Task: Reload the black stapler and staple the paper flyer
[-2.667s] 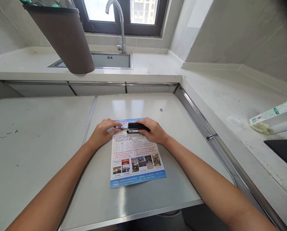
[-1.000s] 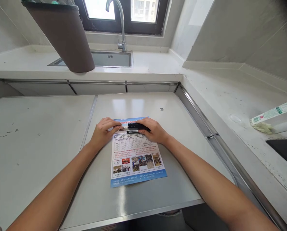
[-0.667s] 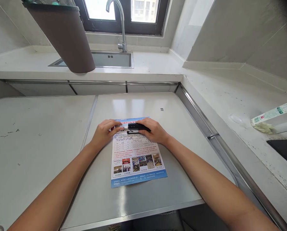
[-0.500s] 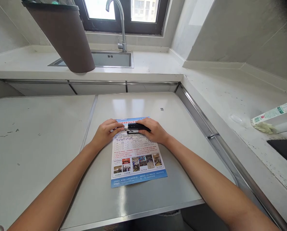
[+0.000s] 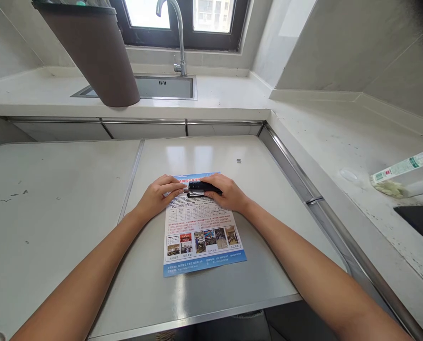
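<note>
A black stapler [image 5: 197, 186] lies sideways over the upper part of a printed leaflet [image 5: 200, 226], its metal part showing at the left end. My right hand [image 5: 227, 192] wraps round the stapler's right end. From the other side, my left hand [image 5: 161, 193] has its fingers closed in a pinch at the metal left end. The fingertips hide what exactly they grip there. Blue bands, red text, a table and several small photos cover the leaflet, which rests flat on the white table [image 5: 154, 298].
Small strips of staples [image 5: 238, 160] lie on the table beyond my right hand. A brown bin [image 5: 94, 52] stands on the counter by the sink [image 5: 168, 87] and faucet [image 5: 181, 42]. At the right, a clear package [image 5: 410, 175] with a label sits on the side counter.
My left fingers have shifted slightly right, closer over the stapler's metal end. My right hand, the stapler and the leaflet look unmoved.
</note>
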The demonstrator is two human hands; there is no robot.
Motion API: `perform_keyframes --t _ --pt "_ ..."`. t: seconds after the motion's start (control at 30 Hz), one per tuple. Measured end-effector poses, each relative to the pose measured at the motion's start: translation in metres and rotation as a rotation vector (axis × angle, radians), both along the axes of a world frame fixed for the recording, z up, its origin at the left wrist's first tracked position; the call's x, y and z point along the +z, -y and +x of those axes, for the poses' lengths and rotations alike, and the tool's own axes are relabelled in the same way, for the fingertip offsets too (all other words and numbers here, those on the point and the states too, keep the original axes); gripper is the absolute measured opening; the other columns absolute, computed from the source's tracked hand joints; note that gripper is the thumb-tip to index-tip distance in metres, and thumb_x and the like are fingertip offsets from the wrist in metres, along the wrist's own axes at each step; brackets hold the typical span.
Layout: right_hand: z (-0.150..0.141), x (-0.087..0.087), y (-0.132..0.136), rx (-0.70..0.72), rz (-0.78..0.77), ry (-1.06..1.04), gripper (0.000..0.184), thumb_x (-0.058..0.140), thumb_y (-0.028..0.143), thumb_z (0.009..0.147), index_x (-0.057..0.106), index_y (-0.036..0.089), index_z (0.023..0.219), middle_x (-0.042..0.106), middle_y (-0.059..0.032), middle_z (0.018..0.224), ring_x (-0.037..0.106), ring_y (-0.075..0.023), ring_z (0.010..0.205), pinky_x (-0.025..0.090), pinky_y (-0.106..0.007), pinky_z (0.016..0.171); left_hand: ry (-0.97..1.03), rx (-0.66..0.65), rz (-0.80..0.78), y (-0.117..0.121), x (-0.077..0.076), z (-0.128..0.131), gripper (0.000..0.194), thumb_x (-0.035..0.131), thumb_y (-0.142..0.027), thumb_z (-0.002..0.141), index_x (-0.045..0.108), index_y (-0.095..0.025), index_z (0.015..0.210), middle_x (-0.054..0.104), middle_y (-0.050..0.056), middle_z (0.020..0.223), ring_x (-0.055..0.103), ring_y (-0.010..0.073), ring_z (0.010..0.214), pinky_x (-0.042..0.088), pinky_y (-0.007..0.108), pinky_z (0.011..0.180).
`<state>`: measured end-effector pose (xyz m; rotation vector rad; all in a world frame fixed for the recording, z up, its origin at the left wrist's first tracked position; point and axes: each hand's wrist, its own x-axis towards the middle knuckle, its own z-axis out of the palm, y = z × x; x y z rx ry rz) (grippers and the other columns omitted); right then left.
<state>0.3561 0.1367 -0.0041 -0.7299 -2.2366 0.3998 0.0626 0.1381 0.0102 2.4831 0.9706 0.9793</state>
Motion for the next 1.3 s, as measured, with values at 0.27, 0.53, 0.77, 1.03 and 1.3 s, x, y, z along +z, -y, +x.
perform_keyframes --t 0.27,0.53,0.77,1.03,1.3 --pt "-0.0001 -0.0008 -0.0006 0.004 -0.004 -0.003 0.037 0.060 0.033 0.102 0.057 0.026 0.139 0.073 -0.0102 0.124 0.067 -0.0276 0.113 0.054 -0.049 0.098 -0.061 0.047 -0.029 0.0015 0.0037 0.0010 0.017 0.064 -0.033 0.100 0.076 -0.025 0.109 0.077 0.005 0.100 0.067 0.0209 0.091 0.054 0.034 0.083" --pt "0.0002 0.0003 -0.0002 0.007 0.009 -0.007 0.036 0.061 0.031 0.102 0.058 0.023 0.137 0.073 -0.0110 0.122 0.067 -0.0275 0.111 0.055 -0.047 0.096 -0.078 0.049 0.029 -0.0006 -0.0019 -0.0004 0.012 0.070 -0.033 0.096 0.079 -0.025 0.100 0.078 0.002 0.089 0.066 0.0198 0.082 0.050 0.034 0.080" --pt "0.0004 -0.0003 -0.0004 0.003 0.000 -0.006 0.037 0.060 0.033 0.102 0.058 0.025 0.138 0.073 -0.0108 0.123 0.068 -0.0279 0.111 0.055 -0.048 0.097 -0.104 -0.036 0.086 -0.0028 -0.0020 -0.0051 0.013 0.069 -0.033 0.099 0.079 -0.028 0.106 0.082 0.000 0.102 0.069 0.0193 0.086 0.047 0.037 0.083" --pt "0.0008 0.0000 -0.0003 0.008 -0.008 -0.005 0.036 0.061 0.032 0.102 0.058 0.024 0.138 0.073 -0.0110 0.124 0.067 -0.0278 0.113 0.054 -0.049 0.099 -0.087 -0.060 0.101 -0.0031 -0.0001 -0.0077 0.013 0.069 -0.034 0.099 0.078 -0.028 0.106 0.082 0.001 0.105 0.071 0.0197 0.089 0.049 0.038 0.086" --pt "0.0009 0.0005 0.0000 -0.001 -0.011 -0.003 0.036 0.061 0.032 0.102 0.058 0.025 0.138 0.073 -0.0107 0.125 0.067 -0.0277 0.114 0.054 -0.049 0.100 -0.103 -0.058 0.075 -0.0048 -0.0015 -0.0087 0.018 0.066 -0.038 0.100 0.079 -0.029 0.109 0.082 0.002 0.107 0.071 0.0197 0.090 0.050 0.039 0.086"
